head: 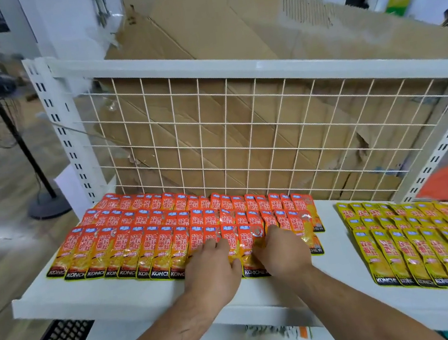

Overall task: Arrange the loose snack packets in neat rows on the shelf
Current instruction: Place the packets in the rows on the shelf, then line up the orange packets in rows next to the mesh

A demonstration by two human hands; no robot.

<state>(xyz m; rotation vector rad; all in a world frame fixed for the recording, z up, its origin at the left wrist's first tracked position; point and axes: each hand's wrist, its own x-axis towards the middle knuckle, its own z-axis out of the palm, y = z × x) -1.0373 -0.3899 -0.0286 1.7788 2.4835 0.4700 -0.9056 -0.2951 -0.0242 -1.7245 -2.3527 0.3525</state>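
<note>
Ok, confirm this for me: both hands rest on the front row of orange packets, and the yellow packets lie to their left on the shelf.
One thing is wrong: the yellow packets lie to the right of the orange packets, not the left; the head view shows it. The left hand and right hand do rest on the front row.

Bare forearms (164, 338), left hand (212, 270), right hand (282, 253)
</note>
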